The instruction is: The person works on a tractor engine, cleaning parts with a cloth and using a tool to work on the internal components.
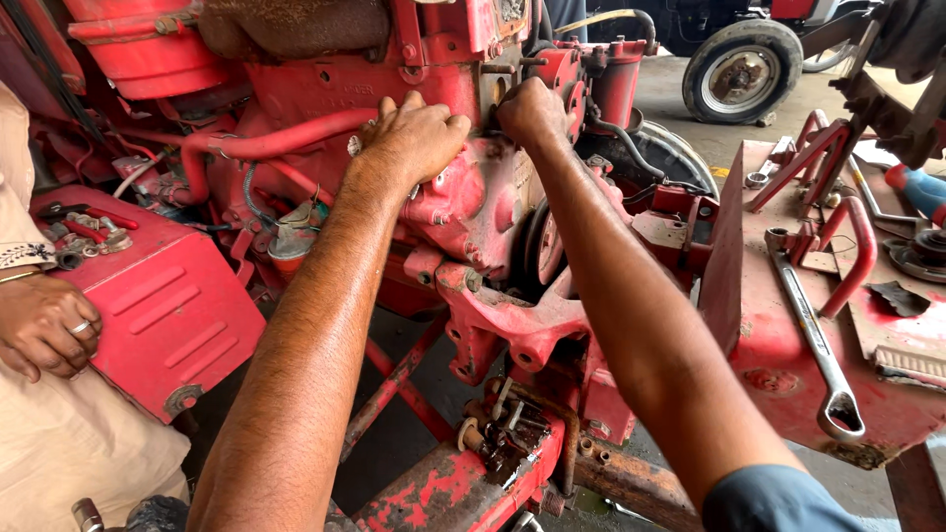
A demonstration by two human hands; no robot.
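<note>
Both my arms reach forward onto a red tractor engine. My left hand lies curled on top of the red engine housing, fingers bent around something small and metallic that I cannot make out. My right hand is closed in a fist against the upper front of the engine, beside a bracket; what it grips is hidden. A red hose runs just left of my left hand.
Another person's hand with a ring rests at the left by a red panel carrying loose bolts. A long silver wrench lies on a red hood panel at right. A tractor wheel stands behind.
</note>
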